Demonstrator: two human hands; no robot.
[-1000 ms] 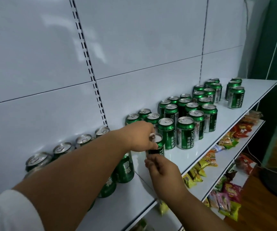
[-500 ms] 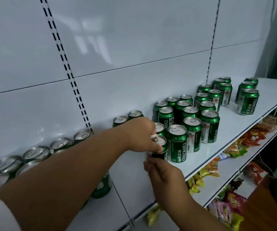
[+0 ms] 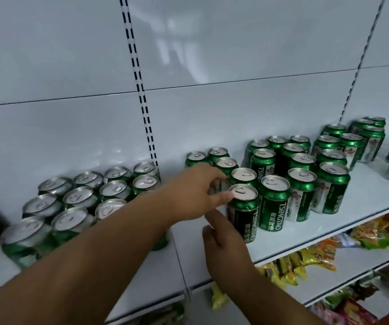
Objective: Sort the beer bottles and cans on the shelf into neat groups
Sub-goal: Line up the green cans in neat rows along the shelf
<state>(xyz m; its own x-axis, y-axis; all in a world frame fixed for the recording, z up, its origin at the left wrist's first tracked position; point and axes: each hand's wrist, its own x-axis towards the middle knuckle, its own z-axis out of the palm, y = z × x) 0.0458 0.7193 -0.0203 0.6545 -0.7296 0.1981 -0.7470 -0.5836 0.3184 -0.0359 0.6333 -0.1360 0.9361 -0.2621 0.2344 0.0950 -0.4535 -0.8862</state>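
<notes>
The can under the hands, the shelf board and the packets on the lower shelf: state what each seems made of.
Can: likely aluminium; bare silvery lid with pull tab, glossy green printed wall.
Shelf board: probably painted sheet metal; smooth white, thin edge, faint sheen.
Packets: plastic or foil film; crinkled, shiny, brightly printed.

Shelf (image 3: 364, 214) carried cans in groups: left block (image 3: 78, 202) behind left forearm, middle block (image 3: 301, 174) right of it, further cluster (image 3: 362, 139) at back right. Front can (image 3: 244, 212) stood upright just left of middle block, between left hand (image 3: 198, 191) above and right hand (image 3: 224, 240) below. Snack packets (image 3: 306, 261) lay on lower shelf.
</notes>
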